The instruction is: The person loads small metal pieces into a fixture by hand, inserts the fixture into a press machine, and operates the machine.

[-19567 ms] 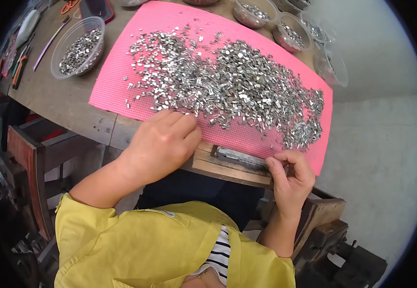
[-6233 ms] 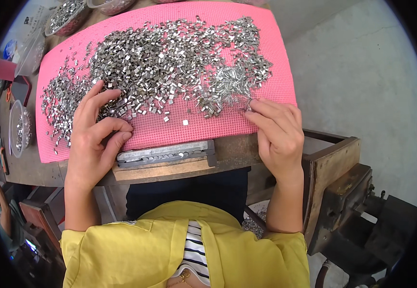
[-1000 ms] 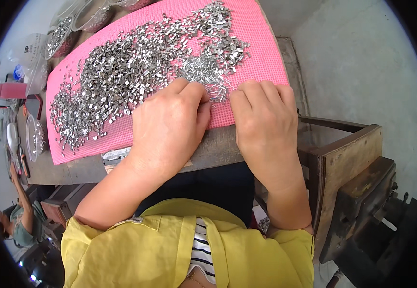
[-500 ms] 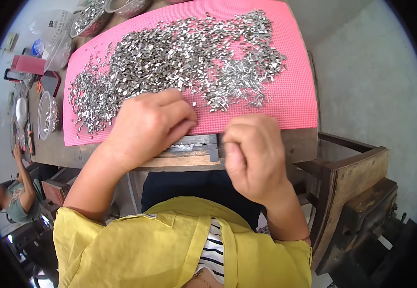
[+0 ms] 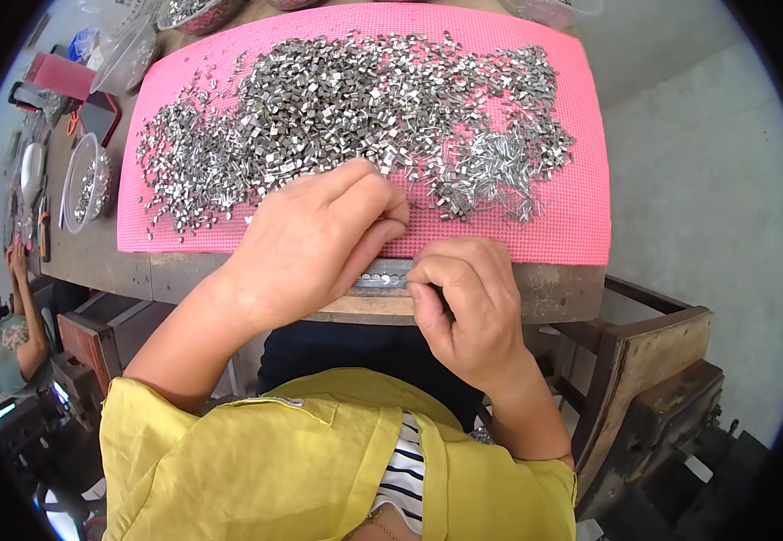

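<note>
One clear tub (image 5: 73,176) on the left side of the frame, more cut off up top. Then one pink mat (image 5: 581,243), with way too many metal bits (image 5: 337,99) to count across the upper middle. Left hand (image 5: 319,239) has its fingertips bunched, can't tell if that grip's got anything. One narrow grey holder (image 5: 382,278), lower centre, mostly hidden. Right hand (image 5: 468,302) curls at its right end, grip contents unclear too.

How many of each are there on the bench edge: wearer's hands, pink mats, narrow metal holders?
Wearer's hands: 2 (left hand, right hand)
Pink textured mat: 1
Narrow grey metal holder: 1
Total: 4
</note>
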Demonstrator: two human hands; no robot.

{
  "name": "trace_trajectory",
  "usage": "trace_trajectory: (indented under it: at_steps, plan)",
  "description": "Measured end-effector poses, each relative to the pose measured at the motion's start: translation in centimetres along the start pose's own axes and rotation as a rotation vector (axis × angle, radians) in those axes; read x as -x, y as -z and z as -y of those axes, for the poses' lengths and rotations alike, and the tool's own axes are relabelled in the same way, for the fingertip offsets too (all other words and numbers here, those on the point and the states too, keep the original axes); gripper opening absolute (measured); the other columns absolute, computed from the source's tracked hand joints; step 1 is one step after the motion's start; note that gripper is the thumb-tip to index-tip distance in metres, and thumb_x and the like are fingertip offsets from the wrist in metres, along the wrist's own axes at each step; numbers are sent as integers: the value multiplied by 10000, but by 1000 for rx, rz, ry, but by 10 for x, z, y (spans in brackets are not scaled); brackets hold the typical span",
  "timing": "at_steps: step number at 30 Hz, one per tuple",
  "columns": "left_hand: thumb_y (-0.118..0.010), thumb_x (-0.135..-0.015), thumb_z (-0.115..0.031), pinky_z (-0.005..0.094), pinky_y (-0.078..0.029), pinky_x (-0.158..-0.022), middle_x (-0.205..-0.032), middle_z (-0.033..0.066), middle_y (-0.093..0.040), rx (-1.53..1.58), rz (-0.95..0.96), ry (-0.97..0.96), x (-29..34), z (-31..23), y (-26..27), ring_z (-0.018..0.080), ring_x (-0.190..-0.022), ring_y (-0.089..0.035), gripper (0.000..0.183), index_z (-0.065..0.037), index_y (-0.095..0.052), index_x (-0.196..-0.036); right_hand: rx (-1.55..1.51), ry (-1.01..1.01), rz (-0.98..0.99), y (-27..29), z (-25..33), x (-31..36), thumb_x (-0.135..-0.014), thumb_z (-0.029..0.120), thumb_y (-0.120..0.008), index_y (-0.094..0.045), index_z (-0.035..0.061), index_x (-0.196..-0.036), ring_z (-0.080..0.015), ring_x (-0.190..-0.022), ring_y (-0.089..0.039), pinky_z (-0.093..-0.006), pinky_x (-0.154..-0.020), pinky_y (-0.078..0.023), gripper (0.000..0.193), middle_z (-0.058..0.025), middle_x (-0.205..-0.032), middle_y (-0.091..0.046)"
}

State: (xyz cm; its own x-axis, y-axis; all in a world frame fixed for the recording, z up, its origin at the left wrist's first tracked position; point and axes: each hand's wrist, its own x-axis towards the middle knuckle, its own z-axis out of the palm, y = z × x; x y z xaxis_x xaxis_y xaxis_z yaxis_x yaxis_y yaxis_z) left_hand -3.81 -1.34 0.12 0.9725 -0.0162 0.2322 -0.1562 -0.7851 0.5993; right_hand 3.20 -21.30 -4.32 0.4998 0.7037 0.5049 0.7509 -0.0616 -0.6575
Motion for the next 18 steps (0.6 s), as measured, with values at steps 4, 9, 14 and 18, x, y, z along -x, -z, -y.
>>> trace_trajectory:
  at_steps: [4, 9, 14, 18]
  plan:
    - [-674, -867, 59, 378, -521, -735, -940, 133, -616, 59, 3, 38, 15, -6, 4, 319, -836, -634, 154, -17, -597, -977, 7, 10, -4, -2, 1, -1, -781, 22, -753, -630, 73, -972, -282, -898, -629, -419, -796, -461, 233, -64, -995, -642]
    - [-696, -885, -30, 420, -485, -760, -966, 84, -649, 73, -38, 24, 32, -8, 0, 324, -890, -643, 164, -74, -614, -1019, 17, 17, -5, -4, 1, -1, -778, 18, -756, -626, 75, -969, -278, -881, -629, -414, -778, -455, 237, -60, -983, -642]
    - [-704, -859, -6, 403, -482, -819, -1010, 102, -666, 86, -8, 55, 40, -9, -4, 315, -928, -642, 168, -61, -632, -1001, 44, 17, 18, -3, 2, -2, -770, 7, -756, -619, 76, -980, -271, -862, -621, -413, -762, -448, 260, -58, -981, -637]
    - [-731, -838, -22, 392, -475, -788, -998, 82, -680, 65, -64, 27, 42, -8, -10, 293, -892, -644, 165, -73, -652, -973, 83, 41, 20, -4, 2, -2, -764, 15, -750, -625, 72, -1015, -272, -877, -628, -408, -773, -453, 286, -62, -1001, -640]
